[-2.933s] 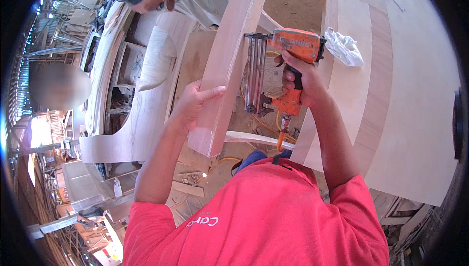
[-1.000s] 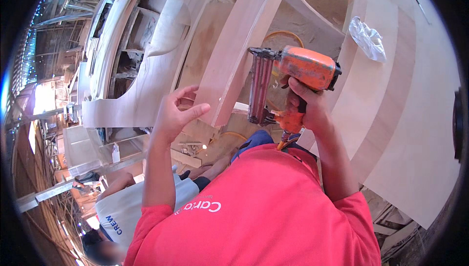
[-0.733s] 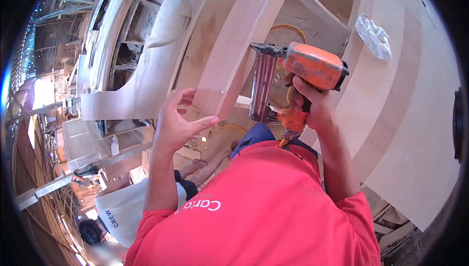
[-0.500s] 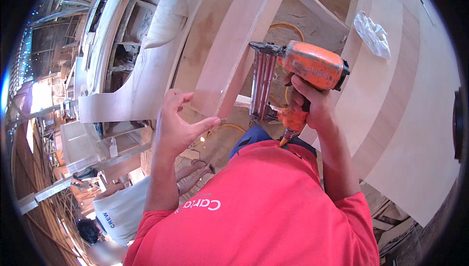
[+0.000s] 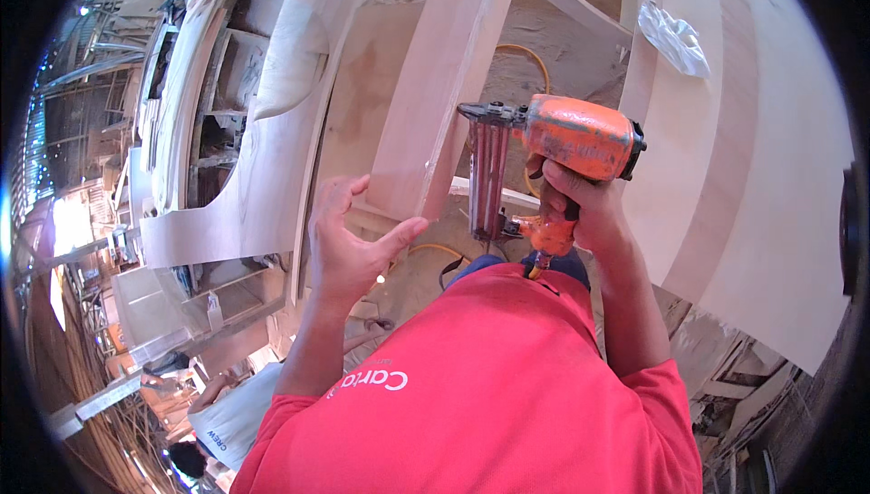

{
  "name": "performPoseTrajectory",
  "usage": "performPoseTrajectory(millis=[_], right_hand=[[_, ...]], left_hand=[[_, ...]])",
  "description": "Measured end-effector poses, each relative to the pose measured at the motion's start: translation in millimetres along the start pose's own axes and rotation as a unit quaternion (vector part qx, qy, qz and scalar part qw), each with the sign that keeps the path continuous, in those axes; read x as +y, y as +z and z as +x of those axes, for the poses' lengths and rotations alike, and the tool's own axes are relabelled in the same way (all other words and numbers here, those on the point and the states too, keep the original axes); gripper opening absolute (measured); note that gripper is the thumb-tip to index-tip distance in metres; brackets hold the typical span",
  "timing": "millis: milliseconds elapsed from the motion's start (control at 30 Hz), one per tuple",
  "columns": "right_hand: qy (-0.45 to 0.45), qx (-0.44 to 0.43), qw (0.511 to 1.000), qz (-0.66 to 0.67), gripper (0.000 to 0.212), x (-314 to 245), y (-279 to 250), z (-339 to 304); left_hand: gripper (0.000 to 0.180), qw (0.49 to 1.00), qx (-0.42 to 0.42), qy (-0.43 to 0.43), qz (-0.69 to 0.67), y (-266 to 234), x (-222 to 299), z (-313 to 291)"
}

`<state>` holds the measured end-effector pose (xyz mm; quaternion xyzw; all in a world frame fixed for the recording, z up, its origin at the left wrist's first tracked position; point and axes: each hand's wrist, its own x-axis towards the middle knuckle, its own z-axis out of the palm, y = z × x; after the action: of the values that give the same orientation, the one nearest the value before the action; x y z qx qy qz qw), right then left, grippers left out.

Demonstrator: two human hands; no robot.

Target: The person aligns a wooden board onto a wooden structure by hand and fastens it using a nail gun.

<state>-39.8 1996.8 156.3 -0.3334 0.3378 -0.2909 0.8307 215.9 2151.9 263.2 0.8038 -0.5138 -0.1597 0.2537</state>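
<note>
My right hand [image 5: 587, 204] is wrapped round the grip of an orange pneumatic nail gun [image 5: 580, 136]. The gun's slanted magazine [image 5: 489, 181] points down toward me, and its dark nose meets or nearly meets the edge of a long, pale wooden board [image 5: 444, 77]. Close to the near end of that board is my left hand [image 5: 349, 238], thumb and fingers apart in a C shape. Whether its fingertips touch the board I cannot tell. A yellow air hose [image 5: 535, 54] loops across the floor behind the gun.
On the right lies a large, pale panel [image 5: 779, 177] with a crumpled white plastic bag [image 5: 672, 39] on it. To the left stands a curved-cut wooden panel [image 5: 222, 222] beside stacked boards. A co-worker in a light shirt [image 5: 240, 417] is at lower left.
The view has shifted slightly, so the panels and the co-worker appear displaced. The nail gun stays at the board's edge, and my left hand keeps its spread shape by the board's end.
</note>
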Motion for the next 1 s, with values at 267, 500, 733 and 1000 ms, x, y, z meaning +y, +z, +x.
performPoseTrajectory(millis=[267, 500, 733, 1000], right_hand=[[-0.004, 0.023, 1.000, -0.013, 0.025, 9, 10, -13], [-0.014, 0.025, 1.000, -0.002, 0.025, 4, 20, -16], [-0.008, 0.023, 1.000, 0.006, 0.026, 2, 21, -17], [0.005, 0.020, 1.000, 0.017, 0.025, 2, 14, -11]], left_hand=[[0.066, 0.999, 0.018, 0.045, -0.005, 2, -11, -3], [0.063, 0.998, 0.049, 0.045, 0.000, 6, -14, -8], [0.059, 0.995, 0.084, 0.046, -0.009, 17, -11, -5], [0.060, 0.994, 0.093, 0.049, -0.001, 20, -9, -3]])
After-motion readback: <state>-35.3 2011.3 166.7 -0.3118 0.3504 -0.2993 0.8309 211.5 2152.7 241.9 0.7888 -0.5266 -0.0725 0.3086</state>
